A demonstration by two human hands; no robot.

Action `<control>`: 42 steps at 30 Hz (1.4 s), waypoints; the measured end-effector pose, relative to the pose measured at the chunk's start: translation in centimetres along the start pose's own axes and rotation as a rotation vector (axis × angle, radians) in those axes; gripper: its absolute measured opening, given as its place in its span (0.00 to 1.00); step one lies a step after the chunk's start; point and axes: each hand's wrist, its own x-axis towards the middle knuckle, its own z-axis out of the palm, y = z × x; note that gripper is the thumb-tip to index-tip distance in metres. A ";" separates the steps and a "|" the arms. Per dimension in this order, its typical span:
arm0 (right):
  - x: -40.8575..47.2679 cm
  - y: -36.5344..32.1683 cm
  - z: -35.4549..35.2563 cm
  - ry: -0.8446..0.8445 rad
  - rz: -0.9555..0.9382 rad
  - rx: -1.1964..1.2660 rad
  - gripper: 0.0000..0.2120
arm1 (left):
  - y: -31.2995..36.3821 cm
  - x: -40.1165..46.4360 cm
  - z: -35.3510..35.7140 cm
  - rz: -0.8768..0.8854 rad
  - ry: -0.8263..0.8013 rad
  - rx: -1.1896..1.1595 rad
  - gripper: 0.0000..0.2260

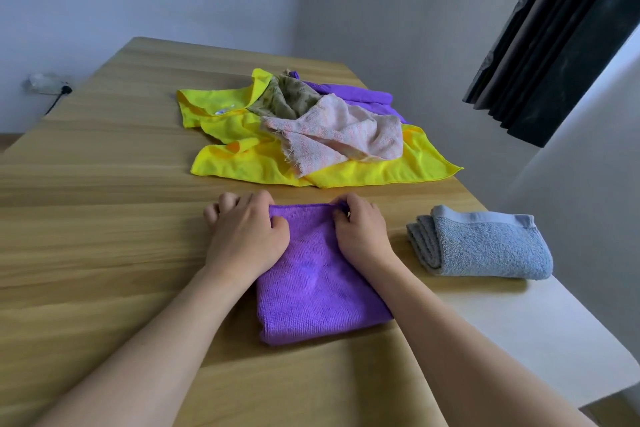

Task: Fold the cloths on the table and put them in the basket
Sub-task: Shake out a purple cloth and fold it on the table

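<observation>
Two hands, left hand and right hand, each grip pinched on the far corners of the purple cloth at six o'clock on the surface, likely aligning edges. Unfolded pile at twelve; folded blue towel at three. Basket unseen.

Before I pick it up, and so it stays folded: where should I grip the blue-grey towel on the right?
Probably at the rounded folded end of the blue-grey towel, nearest you, coming from the near side. Its layers join there, while the left edge shows loose stacked layers. Fingers under, thumb on top.
</observation>
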 end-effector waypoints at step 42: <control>-11.2 0.5 -28.6 -0.066 -0.381 -0.481 0.09 | 20.1 -7.8 -14.5 0.746 -0.125 0.215 0.05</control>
